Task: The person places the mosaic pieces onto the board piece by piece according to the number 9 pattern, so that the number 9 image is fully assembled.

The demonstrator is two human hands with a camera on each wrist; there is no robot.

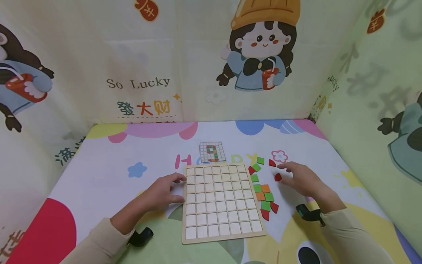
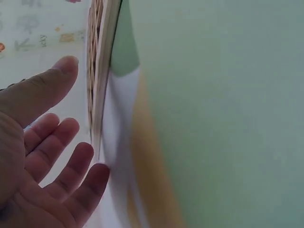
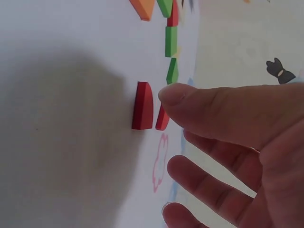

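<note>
One pale wooden grid board (image 1: 219, 201) lies flat on the printed tablecloth (image 1: 102, 183), thin dividers, square cells. The left hand (image 1: 162, 191) is at its left edge, fingers parted, gripping nothing; the right hand (image 1: 304, 179), loose too, hovers by two red quarter-round tiles (image 1: 272, 162). Green squares (image 1: 269, 197) and orange squares (image 1: 265, 188) line the board's right side; beyond, a gridded card (image 1: 212, 152). Only the right wrist view shows a red tile's thick side!

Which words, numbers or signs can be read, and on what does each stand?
"So Lucky": back curtain.
"發大财": back curtain, below that; the next line is cut off.
"¥": red pouches on the back and right curtains.
"ucky": right curtain.
"H", "Y": tablecloth; letters between partly hidden.
"9": figure of coloured squares on the card.
Left curtain: characters too folded or cut off to read.
</note>
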